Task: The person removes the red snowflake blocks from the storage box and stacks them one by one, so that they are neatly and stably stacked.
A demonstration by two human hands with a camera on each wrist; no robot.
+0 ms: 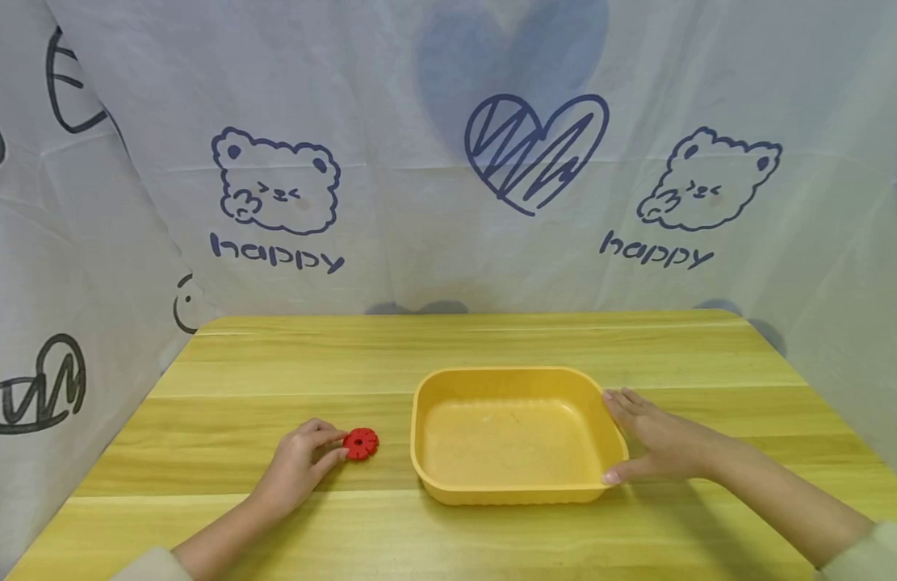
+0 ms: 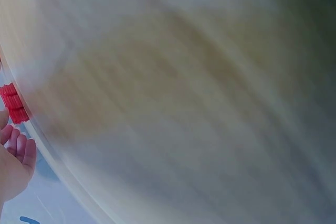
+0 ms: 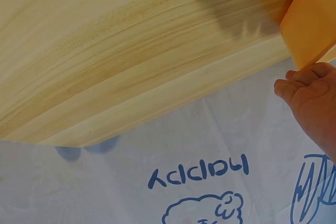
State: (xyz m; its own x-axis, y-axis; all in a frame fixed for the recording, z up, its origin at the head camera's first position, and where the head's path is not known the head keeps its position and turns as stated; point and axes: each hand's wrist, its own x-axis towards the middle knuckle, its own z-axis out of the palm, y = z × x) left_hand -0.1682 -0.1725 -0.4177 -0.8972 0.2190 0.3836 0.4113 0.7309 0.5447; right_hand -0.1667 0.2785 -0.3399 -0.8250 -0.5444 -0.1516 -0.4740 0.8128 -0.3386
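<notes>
On the left of the table, my left hand [image 1: 297,464] pinches the edge of a small stack of red notched discs [image 1: 361,444] between thumb and fingers. The top disc has a round hole in its middle. Seen from the side in the left wrist view, the stack [image 2: 14,103] shows ridged layers at the frame's left edge. A yellow rectangular plastic basin [image 1: 521,489] with rounded corners sits to the right of the discs, nothing inside it. My right hand [image 1: 655,440] rests against the basin's right end, its fingers extended along the rim and the thumb near the front corner.
Both the basin and the discs are on a wood-grain table [image 1: 288,355]. Behind it hangs a pale cloth [image 1: 404,218] printed with bears, hearts and the word "happy". Another stretch of cloth [image 1: 77,234] covers the left side.
</notes>
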